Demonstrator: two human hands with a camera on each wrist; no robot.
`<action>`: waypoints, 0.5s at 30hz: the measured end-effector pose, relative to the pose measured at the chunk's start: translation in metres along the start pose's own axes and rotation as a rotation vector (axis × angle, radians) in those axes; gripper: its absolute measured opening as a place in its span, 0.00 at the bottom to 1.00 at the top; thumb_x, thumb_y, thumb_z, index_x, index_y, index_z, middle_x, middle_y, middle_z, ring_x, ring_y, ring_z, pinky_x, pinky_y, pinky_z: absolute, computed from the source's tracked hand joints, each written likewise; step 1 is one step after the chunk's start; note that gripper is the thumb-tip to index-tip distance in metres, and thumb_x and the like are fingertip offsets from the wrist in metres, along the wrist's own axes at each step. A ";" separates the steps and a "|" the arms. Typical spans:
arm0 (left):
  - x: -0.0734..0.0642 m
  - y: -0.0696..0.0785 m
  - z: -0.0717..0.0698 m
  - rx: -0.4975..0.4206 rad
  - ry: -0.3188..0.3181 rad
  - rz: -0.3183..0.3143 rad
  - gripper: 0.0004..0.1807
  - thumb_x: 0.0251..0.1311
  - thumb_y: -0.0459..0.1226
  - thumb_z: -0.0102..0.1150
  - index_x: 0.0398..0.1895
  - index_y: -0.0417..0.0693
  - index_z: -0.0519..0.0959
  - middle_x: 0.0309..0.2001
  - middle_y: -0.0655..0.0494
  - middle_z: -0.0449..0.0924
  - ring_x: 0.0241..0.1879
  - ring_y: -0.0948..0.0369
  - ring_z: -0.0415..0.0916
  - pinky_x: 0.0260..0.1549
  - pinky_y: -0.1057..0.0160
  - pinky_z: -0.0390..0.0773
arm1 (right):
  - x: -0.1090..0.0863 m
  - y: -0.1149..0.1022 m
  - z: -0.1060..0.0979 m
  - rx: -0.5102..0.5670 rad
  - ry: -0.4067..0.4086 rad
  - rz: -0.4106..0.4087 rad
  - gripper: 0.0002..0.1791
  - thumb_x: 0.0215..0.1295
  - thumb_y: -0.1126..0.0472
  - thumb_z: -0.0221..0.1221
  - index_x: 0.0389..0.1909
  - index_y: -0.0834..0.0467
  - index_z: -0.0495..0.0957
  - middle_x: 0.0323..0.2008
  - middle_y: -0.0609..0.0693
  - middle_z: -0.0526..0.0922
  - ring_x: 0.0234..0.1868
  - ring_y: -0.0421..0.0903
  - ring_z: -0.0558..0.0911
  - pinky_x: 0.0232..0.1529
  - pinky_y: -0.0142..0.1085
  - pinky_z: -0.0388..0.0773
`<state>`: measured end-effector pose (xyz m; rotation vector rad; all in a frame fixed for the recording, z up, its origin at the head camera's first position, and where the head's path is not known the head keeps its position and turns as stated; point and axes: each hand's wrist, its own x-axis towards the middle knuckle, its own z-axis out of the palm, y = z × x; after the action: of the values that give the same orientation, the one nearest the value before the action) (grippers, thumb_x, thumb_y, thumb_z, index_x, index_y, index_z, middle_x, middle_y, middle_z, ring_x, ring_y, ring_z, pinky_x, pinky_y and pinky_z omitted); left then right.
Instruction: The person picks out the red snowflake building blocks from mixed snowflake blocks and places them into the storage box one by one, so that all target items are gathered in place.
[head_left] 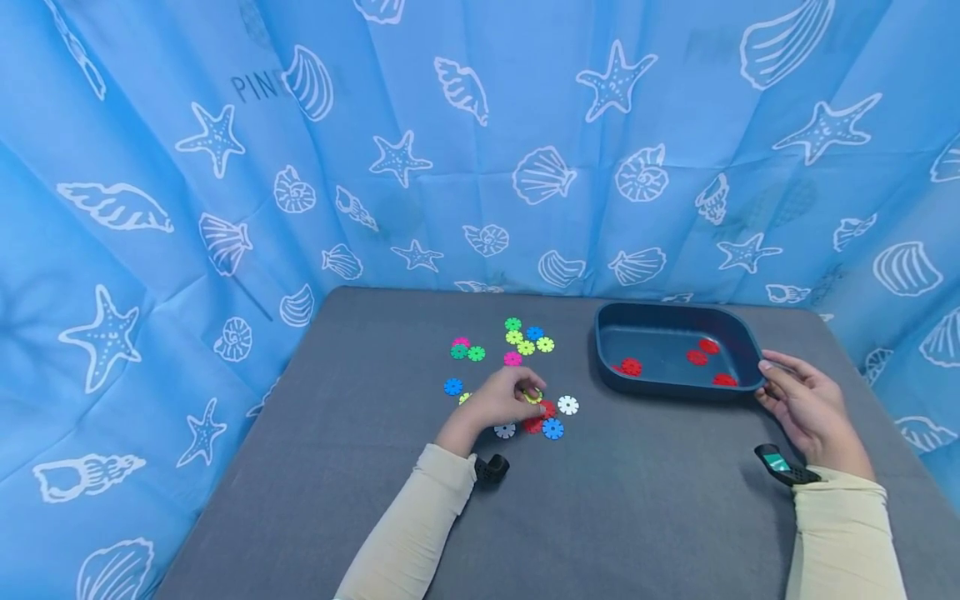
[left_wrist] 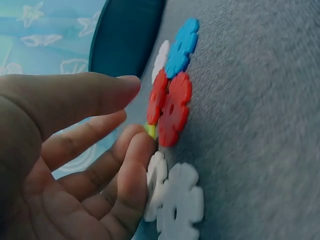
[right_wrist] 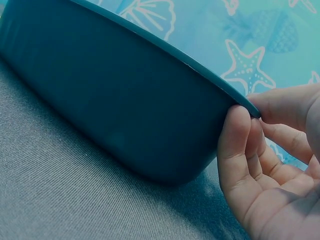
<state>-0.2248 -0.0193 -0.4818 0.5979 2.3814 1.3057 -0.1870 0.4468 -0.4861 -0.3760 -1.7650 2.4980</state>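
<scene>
My left hand (head_left: 504, 398) hovers over a cluster of flat, notched plastic discs, its thumb and fingers apart with nothing between them in the left wrist view. Nearest to it are two overlapping red discs (left_wrist: 175, 110), with a blue disc (left_wrist: 183, 47) and a white disc (head_left: 567, 405) beside them. Two pale discs (left_wrist: 181, 205) lie by the curled-in lower fingers. At the right, my right hand (head_left: 810, 408) pinches the rim of a dark blue tray (right_wrist: 115, 95) at its corner, thumb over the edge and fingers beneath. Several red discs (head_left: 697, 357) lie inside the tray.
Farther back on the grey cloth-covered table (head_left: 637, 500) are scattered green (head_left: 476, 353), yellow (head_left: 545, 344), pink (head_left: 513, 358) and blue discs (head_left: 453, 387). A blue curtain (head_left: 480, 150) with shells and starfish hangs behind and beside the table.
</scene>
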 end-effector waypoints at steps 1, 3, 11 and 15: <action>0.000 0.000 0.002 0.012 0.004 -0.005 0.19 0.64 0.36 0.74 0.56 0.42 0.84 0.49 0.47 0.84 0.41 0.61 0.79 0.39 0.66 0.82 | 0.000 0.000 0.000 0.000 0.000 -0.001 0.10 0.73 0.62 0.67 0.52 0.49 0.85 0.40 0.42 0.88 0.36 0.39 0.84 0.34 0.33 0.85; 0.001 0.000 0.005 0.037 0.010 -0.011 0.19 0.63 0.35 0.75 0.56 0.42 0.85 0.48 0.49 0.84 0.39 0.62 0.78 0.38 0.66 0.82 | -0.001 0.001 0.000 0.002 -0.001 -0.001 0.10 0.73 0.63 0.67 0.52 0.49 0.85 0.40 0.42 0.87 0.36 0.39 0.84 0.34 0.33 0.85; 0.002 0.002 0.009 0.099 0.016 -0.021 0.17 0.63 0.33 0.74 0.55 0.42 0.88 0.47 0.51 0.84 0.37 0.63 0.75 0.36 0.67 0.79 | -0.001 0.000 0.001 -0.005 0.000 -0.005 0.11 0.73 0.62 0.67 0.52 0.49 0.85 0.39 0.42 0.88 0.35 0.38 0.83 0.34 0.32 0.85; 0.002 0.002 0.010 0.122 0.017 -0.020 0.15 0.63 0.33 0.74 0.53 0.44 0.89 0.46 0.53 0.84 0.36 0.63 0.74 0.34 0.68 0.78 | -0.001 0.000 0.001 -0.006 0.002 -0.007 0.11 0.72 0.62 0.67 0.52 0.49 0.85 0.39 0.42 0.87 0.35 0.38 0.83 0.34 0.32 0.85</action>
<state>-0.2208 -0.0105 -0.4849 0.5986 2.4880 1.1676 -0.1858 0.4453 -0.4859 -0.3718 -1.7703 2.4868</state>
